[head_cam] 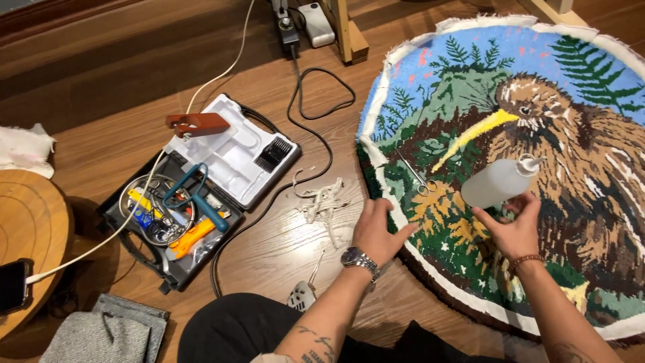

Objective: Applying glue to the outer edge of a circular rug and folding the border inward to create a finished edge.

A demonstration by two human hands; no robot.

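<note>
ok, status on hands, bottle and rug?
Right hand grips squeeze bottle, nozzle tilted up-right, over round tufted rug. Left hand pressed flat on rug edge. Scissors lie on rug just beyond the hands.

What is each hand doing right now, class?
Left hand: open, resting on the rug edge.
Right hand: closed around the squeeze bottle.

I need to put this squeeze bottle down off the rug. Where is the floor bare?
Bare floor lies behind the open tool case, and between black cable and rug. Yarn scraps crowd the left hand.
</note>
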